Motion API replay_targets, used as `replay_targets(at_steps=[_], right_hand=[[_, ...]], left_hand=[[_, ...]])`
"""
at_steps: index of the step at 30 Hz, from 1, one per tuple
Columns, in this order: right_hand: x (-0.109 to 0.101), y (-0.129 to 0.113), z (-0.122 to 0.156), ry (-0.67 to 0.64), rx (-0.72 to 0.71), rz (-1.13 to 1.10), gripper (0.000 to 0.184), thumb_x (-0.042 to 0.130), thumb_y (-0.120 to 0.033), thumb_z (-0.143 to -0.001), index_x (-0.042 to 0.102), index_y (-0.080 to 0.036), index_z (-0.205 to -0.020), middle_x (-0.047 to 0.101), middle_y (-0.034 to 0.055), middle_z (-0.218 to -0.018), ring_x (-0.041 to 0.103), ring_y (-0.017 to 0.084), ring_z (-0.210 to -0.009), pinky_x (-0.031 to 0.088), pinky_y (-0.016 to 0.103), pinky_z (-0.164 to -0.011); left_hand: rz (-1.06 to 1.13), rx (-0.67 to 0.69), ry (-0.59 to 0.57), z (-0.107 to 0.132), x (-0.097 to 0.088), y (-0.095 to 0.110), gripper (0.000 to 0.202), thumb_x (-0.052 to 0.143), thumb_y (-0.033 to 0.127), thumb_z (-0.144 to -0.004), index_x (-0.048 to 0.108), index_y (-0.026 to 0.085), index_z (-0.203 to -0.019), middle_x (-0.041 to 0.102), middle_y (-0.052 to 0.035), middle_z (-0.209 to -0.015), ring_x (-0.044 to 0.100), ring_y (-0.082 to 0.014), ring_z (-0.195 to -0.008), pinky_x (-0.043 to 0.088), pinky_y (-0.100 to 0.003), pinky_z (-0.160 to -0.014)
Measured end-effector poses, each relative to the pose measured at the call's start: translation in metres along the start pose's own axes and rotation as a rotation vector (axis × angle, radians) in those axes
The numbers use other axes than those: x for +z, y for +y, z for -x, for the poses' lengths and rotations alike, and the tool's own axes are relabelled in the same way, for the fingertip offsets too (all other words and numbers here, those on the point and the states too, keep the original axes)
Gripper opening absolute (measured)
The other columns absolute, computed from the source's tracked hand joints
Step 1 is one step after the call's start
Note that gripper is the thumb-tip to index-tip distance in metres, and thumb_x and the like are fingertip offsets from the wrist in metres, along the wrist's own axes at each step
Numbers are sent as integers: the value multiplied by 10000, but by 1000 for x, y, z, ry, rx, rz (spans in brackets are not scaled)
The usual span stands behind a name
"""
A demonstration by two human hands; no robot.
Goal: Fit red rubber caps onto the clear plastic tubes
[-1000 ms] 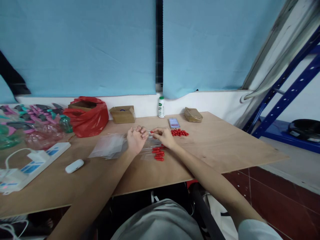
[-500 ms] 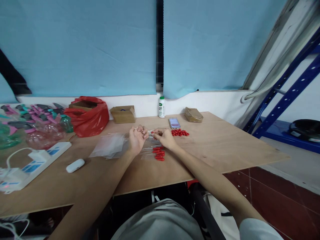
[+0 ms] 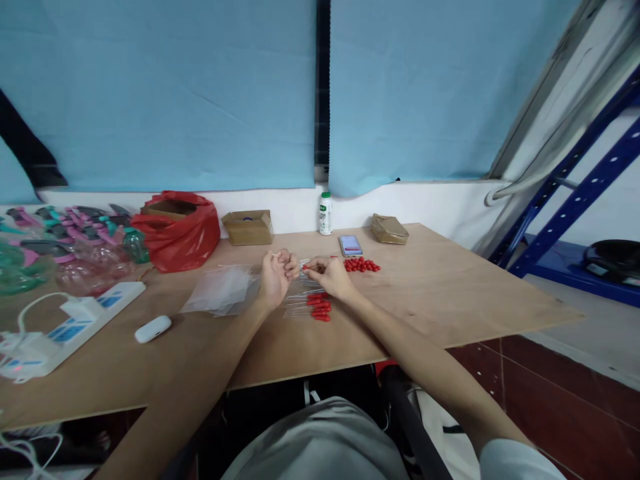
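Observation:
My left hand [image 3: 277,273] is curled shut around a thin clear tube whose end sticks out past the fingers. My right hand [image 3: 327,275] pinches a small red cap against the tube's other end, close to the left fingers. Both hands hover over the wooden table [image 3: 440,293]. Just below them lie several clear tubes with red caps [image 3: 317,308]. A small heap of loose red caps [image 3: 363,265] sits to the right of my right hand. A stack of clear plastic bags [image 3: 220,290] lies to the left.
Along the back stand a red bag [image 3: 177,233], a cardboard box [image 3: 249,228], a white bottle [image 3: 325,214], a phone [image 3: 351,245] and a brown packet [image 3: 389,229]. A power strip [image 3: 65,323] and a white case [image 3: 153,329] lie at left. Blue shelving [image 3: 575,193] stands right.
The two hands have stayed together over the tubes. The left fingers opened a little, then curled tight again, while the right hand keeps its pinch on the red cap.

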State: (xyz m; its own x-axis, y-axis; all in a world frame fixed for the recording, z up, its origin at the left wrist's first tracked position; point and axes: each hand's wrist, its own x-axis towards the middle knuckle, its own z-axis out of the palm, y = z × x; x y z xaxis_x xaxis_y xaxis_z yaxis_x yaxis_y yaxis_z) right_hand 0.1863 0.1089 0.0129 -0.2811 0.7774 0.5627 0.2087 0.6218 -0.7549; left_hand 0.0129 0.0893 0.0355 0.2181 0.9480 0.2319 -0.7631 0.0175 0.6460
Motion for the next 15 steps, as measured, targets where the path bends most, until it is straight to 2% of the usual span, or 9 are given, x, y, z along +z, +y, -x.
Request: replay_targets(at_steps=[6,10,13,15], right_hand=[[-4,-2,-1,36,-15,26,230,764,-363,-832,767,-146,-908,770,60,-815,686,173,-700,517,270,-670],[-6,-10,-2,11,-59,-1,331,785,-432,-831,758,-153,-1007,780,62,-882,700,172,-753,529,272,-722],[-6,-15,-2,8,-66,6,360,768,-452,-848,746,-161,-1060,758,42,-835,676,158,-719,523,271,-718],[-7,-17,-2,0,-27,-73,357,744,-464,-867,737,-161,-1056,743,36,-799,672,156,-700,532,276,-720]], left_hand=[[81,-15,-31,1,5,1,392,350,491,-1010,338,213,-734,340,16,-657,358,-131,-532,349,-249,-519],[137,12,-29,2,6,9,373,371,476,-999,337,213,-736,334,17,-661,355,-136,-540,356,-255,-524],[177,50,-22,1,3,13,366,387,478,-993,347,213,-745,341,17,-670,350,-135,-541,363,-260,-530],[196,54,-13,1,0,14,363,393,473,-993,349,212,-745,345,18,-668,342,-131,-537,357,-261,-529]])
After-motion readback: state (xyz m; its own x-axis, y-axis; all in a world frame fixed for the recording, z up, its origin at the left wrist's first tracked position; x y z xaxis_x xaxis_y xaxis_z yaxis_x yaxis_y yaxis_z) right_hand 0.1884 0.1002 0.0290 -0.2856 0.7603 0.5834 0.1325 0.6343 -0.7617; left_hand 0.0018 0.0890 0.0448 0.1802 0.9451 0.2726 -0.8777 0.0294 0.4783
